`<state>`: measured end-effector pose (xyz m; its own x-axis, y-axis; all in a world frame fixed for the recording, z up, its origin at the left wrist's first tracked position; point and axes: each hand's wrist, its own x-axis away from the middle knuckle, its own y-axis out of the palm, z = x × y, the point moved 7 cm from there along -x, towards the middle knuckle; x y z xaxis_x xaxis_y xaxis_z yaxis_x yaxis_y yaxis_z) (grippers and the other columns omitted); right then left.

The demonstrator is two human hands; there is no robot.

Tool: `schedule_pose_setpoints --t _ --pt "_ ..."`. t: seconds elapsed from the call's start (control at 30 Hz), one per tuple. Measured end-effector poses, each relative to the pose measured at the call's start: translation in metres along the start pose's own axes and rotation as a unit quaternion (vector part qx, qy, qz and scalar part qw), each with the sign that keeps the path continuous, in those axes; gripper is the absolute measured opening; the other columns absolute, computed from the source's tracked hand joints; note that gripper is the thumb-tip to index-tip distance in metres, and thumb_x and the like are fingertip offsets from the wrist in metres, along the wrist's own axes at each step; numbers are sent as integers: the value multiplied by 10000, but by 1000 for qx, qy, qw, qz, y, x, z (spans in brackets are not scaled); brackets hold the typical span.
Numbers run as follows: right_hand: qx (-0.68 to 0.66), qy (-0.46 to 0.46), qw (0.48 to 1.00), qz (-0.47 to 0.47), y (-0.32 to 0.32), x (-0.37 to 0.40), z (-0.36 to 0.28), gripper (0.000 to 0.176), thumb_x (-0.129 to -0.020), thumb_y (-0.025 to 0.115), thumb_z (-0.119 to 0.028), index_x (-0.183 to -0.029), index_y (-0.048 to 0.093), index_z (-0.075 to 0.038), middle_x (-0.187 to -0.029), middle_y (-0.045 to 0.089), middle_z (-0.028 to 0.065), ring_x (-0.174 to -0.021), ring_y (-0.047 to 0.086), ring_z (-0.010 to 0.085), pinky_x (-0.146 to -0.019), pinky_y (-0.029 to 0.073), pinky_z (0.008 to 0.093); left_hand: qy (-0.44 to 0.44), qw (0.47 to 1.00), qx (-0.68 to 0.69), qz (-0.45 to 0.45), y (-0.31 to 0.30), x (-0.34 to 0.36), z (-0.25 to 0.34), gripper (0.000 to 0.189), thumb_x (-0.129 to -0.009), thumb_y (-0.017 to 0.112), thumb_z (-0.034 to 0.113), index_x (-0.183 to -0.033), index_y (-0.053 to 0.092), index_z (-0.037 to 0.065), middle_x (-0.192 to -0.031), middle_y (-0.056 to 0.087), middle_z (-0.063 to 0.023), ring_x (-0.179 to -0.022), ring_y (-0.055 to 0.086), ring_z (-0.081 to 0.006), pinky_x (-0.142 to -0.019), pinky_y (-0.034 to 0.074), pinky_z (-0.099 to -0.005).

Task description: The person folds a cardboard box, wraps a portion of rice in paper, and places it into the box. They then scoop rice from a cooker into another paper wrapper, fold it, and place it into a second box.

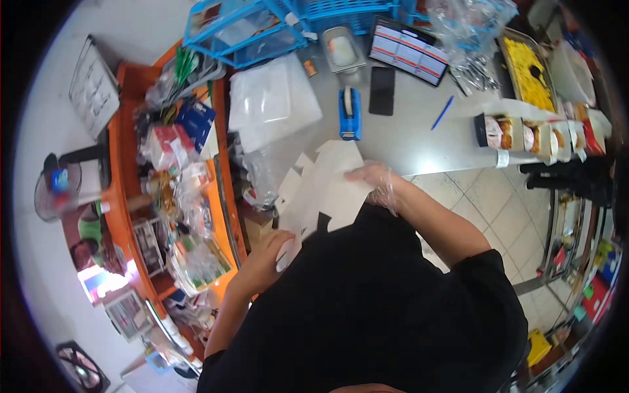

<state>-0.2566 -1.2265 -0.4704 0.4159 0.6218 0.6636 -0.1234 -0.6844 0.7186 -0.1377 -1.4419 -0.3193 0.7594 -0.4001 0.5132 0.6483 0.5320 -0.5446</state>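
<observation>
A flat, unfolded white cardboard box blank [321, 190] lies at the near edge of the steel counter [419, 137], tilted toward me. My right hand [375, 180], in a thin clear plastic glove, grips its right edge. My left hand [270, 252], bare, holds the blank's lower left corner flap. Both arms come out of black sleeves close to my body.
A blue tape dispenser [350, 112], a black phone [382, 90], a blue pen [442, 112] and a tablet [409, 51] lie further back. Clear bags [272, 98] stack on the left. Packed food boxes [537, 134] line the right. An orange shelf [177, 196] with goods stands on the left.
</observation>
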Motion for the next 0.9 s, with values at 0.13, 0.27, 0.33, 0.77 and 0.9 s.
schedule_pose_setpoints --t 0.13,0.27,0.33,0.77,0.9 --pt "-40 8 999 -6 5 -2 -3 400 -935 611 22 -1312 514 111 -1212 650 234 -1092 687 375 -981 568 514 -12 981 -129 147 6 -5 2 450 -773 736 18 -1184 560 71 -1192 573 -164 -1162 548 -384 -952 485 -458" --pt "40 2 999 1 10 17 -11 429 -928 634 -13 -1325 510 95 -1217 652 225 -1091 692 355 -966 577 486 -19 969 -100 224 -6 -7 -6 236 -848 736 104 -1054 638 45 -1007 639 -136 -987 634 -332 -841 524 -409" --pt "96 0 995 11 11 27 -24 443 -923 646 -27 -1328 510 91 -1219 652 220 -1089 695 344 -955 584 470 -46 974 8 220 -16 -7 -18 181 -870 737 137 -997 663 30 -912 655 -125 -906 663 -297 -793 534 -392" --pt "226 -34 974 -13 63 1 -23 484 -884 724 -76 -1323 548 27 -1195 679 160 -1062 705 277 -914 596 437 -130 964 121 -200 20 -75 -171 404 -983 658 354 -1221 482 79 -1105 603 -43 -1045 581 -197 -939 462 -391" --pt "219 -138 965 31 88 -10 -36 463 -885 739 -89 -1306 575 10 -1199 687 135 -1072 692 257 -933 576 429 -257 876 397 98 -32 -71 -230 624 -1006 577 495 -1427 417 63 -1306 557 -79 -1183 528 -191 -1029 416 -361"
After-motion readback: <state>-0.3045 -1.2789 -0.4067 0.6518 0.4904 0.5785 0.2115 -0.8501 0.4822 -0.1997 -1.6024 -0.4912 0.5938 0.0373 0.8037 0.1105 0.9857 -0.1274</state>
